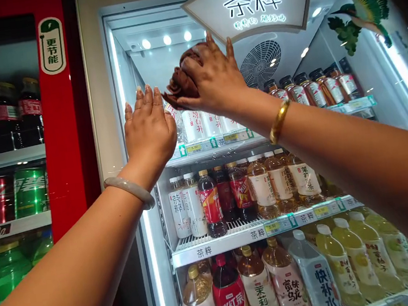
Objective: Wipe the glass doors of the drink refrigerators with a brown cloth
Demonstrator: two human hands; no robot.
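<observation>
My right hand [218, 75] grips a bunched brown cloth [183, 81] up against the glass door of a lit drinks cooler, just under its fan-shaped sign [250, 9]. Some of its fingers are stretched out past the cloth. To the left, my left hand [150, 127] lies flat on the door near its left edge, fingers extended and holding nothing. A grey bangle [129, 191] circles the left wrist, and a gold bangle [279, 121] the right. Behind the glass, white-labelled bottles [194, 124] on the upper shelf are partly covered by my right hand.
Tea bottles [265, 185] fill the cooler's middle shelf, with larger bottles [229, 291] below. A bird sticker [368, 8] is on the door's upper right. At left stands a red-framed cooler [64, 157] holding cola bottles [4, 107], cans [29, 192] and green bottles [6, 274].
</observation>
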